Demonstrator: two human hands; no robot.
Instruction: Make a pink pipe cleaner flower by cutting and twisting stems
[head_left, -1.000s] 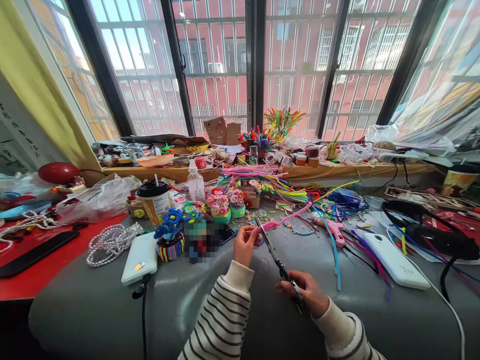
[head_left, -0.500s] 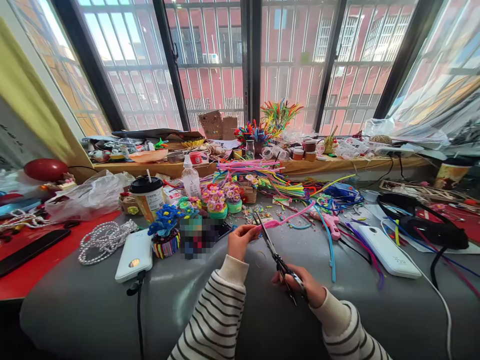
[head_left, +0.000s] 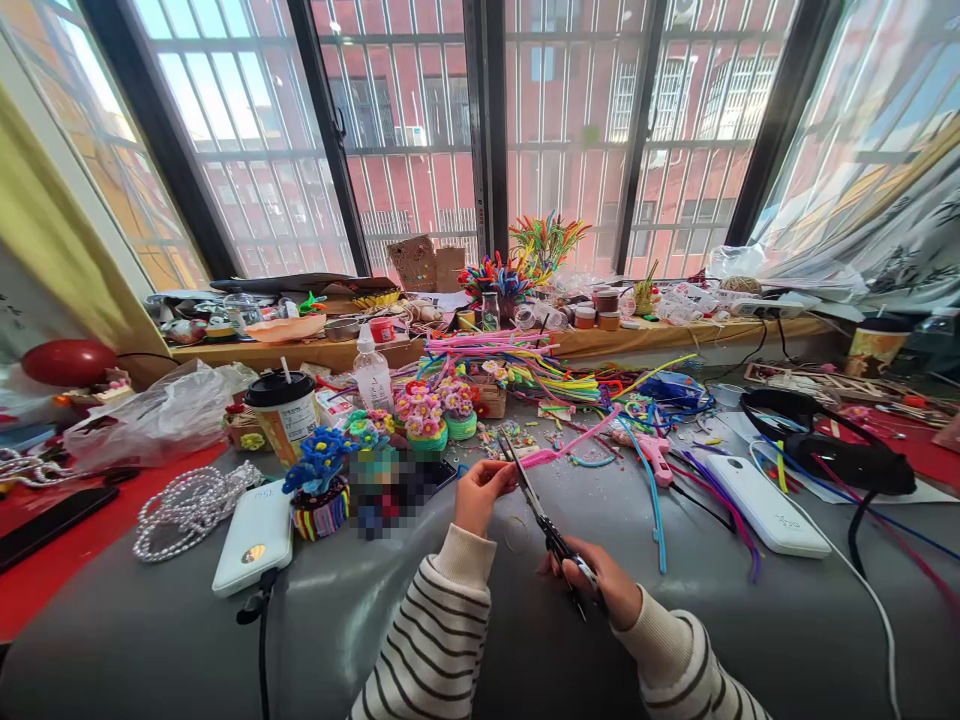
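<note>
Beads form two pearly tangles: one at the far left edge, near one black slab, the other beside the first of two white power banks on the grey surface. Next stands one lidded cup with a straw, then four small flower pots, one partly pixelated, and one clear bottle behind them. The left hand pinches one pink fuzzy strand between thumb and fingers; the strand runs rightward just above the surface, past the blades. One pair of scissors reaches across to those fingertips, its handles gripped by the right hand; whether the strand sits between the blades I cannot tell. Farther right lie one pink glue gun, the second power bank and one black headset. A second cup stands at the back.
</note>
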